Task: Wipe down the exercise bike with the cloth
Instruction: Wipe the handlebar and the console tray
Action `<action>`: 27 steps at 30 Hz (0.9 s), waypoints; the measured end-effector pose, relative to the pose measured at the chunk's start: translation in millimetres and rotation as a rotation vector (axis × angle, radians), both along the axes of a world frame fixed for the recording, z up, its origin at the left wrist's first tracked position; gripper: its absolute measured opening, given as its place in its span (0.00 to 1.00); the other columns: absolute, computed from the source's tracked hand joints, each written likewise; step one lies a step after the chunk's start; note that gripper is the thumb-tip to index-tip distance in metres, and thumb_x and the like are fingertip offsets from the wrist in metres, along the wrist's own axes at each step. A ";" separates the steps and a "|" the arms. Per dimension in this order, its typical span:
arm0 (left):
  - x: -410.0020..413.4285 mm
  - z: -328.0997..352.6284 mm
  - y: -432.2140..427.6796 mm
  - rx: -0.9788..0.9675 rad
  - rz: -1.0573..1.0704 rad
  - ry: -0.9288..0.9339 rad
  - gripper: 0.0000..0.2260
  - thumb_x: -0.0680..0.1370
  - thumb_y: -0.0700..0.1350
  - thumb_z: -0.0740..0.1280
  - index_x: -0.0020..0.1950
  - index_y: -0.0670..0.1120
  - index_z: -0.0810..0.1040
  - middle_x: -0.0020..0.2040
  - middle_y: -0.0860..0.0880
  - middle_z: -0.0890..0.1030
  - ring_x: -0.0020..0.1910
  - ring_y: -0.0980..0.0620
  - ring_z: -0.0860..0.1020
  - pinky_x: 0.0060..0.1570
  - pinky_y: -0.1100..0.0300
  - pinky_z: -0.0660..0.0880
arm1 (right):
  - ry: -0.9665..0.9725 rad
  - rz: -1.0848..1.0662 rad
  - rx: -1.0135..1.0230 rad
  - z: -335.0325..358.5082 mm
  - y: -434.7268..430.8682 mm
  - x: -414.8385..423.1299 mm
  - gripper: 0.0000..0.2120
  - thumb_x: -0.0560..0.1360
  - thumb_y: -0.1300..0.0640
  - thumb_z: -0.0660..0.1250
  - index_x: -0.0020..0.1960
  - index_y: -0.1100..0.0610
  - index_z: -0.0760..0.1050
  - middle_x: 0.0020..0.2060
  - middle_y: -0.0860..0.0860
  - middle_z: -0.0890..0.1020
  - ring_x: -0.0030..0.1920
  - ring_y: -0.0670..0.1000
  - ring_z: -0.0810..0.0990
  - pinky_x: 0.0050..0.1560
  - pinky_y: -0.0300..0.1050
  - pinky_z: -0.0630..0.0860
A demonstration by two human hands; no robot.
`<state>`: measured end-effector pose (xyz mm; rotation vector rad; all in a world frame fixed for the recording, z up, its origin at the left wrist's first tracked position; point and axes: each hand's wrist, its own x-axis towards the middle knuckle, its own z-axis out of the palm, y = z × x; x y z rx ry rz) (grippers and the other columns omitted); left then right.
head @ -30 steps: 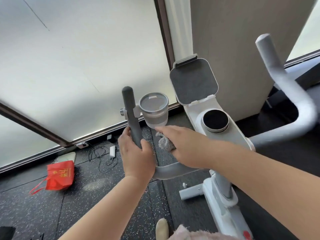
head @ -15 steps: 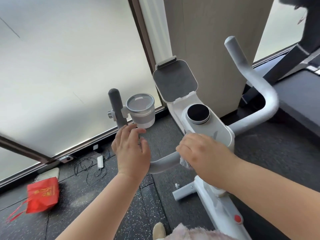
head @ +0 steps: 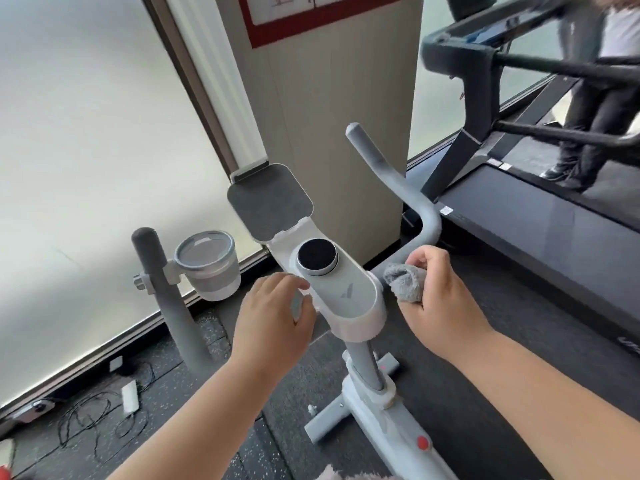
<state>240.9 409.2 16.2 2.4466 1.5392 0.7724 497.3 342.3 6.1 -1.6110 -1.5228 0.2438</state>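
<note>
In the head view, our right hand [head: 440, 303] pinches the bunched grey cloth [head: 405, 284] at three o'clock of the exercise bike [head: 346, 296] console, against the foot of the right handlebar [head: 391, 178]. Our left hand [head: 273, 313] curls over the left handlebar [head: 169, 306] at nine o'clock. We'd best wrap the cloth round the tube and slide it outward, pressing evenly.

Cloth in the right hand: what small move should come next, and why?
Probably press the cloth onto the right handlebar and slide it outward along the tube. The right hand grips the cloth bunched beside the console, where that bar begins. The left hand seems to hold the left handlebar near the console.
</note>
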 end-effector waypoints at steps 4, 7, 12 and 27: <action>30.7 -3.4 2.4 0.098 -0.156 0.028 0.18 0.79 0.52 0.64 0.64 0.46 0.81 0.69 0.48 0.77 0.66 0.46 0.72 0.73 0.64 0.58 | -0.001 -0.066 0.121 1.5 4.2 8.5 0.16 0.72 0.65 0.72 0.55 0.60 0.69 0.49 0.52 0.76 0.49 0.53 0.76 0.50 0.49 0.75; 46.6 -5.5 3.2 0.131 -0.221 0.056 0.19 0.79 0.52 0.64 0.68 0.46 0.79 0.72 0.48 0.75 0.71 0.45 0.70 0.74 0.51 0.64 | -0.051 0.043 0.216 -4.7 14.4 6.6 0.17 0.69 0.73 0.71 0.54 0.61 0.72 0.55 0.54 0.78 0.60 0.54 0.78 0.62 0.49 0.74; 68.3 -4.1 17.2 0.122 -0.260 0.142 0.24 0.79 0.56 0.61 0.72 0.46 0.78 0.76 0.47 0.73 0.75 0.46 0.68 0.74 0.48 0.62 | -0.109 0.274 0.105 -40.7 19.7 2.5 0.16 0.73 0.70 0.68 0.60 0.63 0.73 0.68 0.56 0.74 0.77 0.56 0.65 0.75 0.55 0.65; 78.4 -11.4 33.1 0.114 -0.422 0.245 0.22 0.79 0.57 0.66 0.66 0.46 0.83 0.64 0.51 0.82 0.69 0.47 0.77 0.77 0.47 0.65 | -0.233 0.301 -0.103 -38.6 21.0 21.8 0.34 0.72 0.55 0.58 0.79 0.54 0.63 0.80 0.49 0.59 0.83 0.53 0.44 0.81 0.57 0.45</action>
